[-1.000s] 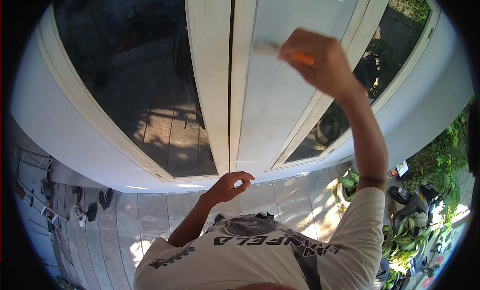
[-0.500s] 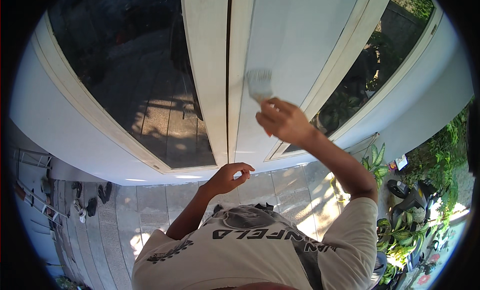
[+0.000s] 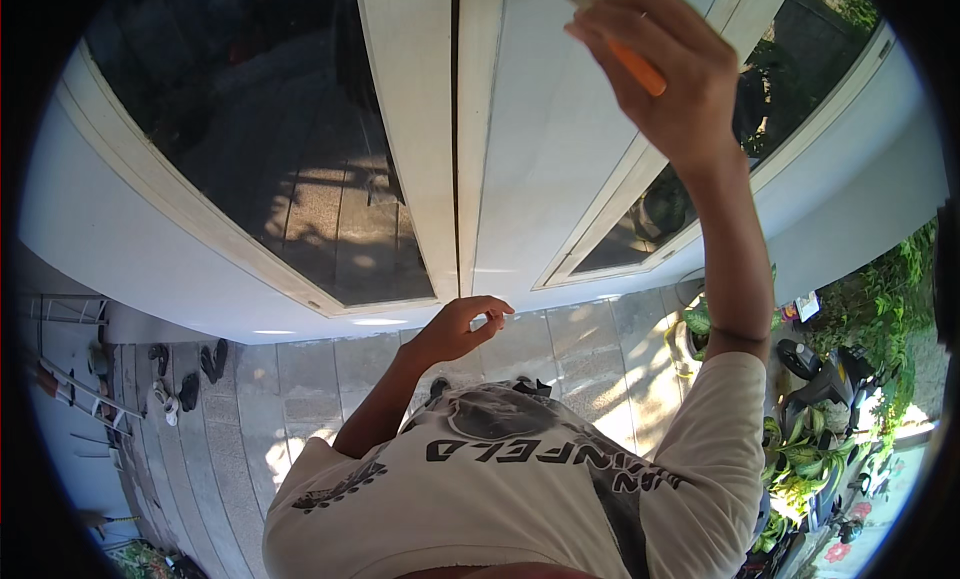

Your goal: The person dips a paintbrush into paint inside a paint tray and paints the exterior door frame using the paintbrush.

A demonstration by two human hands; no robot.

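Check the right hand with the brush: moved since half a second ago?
Yes. The right hand, gripping the orange-handled brush, has gone back up the white door panel, away from the paved floor. The left hand stays low.

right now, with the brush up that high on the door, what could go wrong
1. The right hand holds the orange-handled brush with the arm stretched high; paint could run down onto the hand or the white shirt.
2. The brush works beside the glass pane and the gap between the doors; a slip could smear either.
3. The left hand grips nothing, so a long reach may cost balance.
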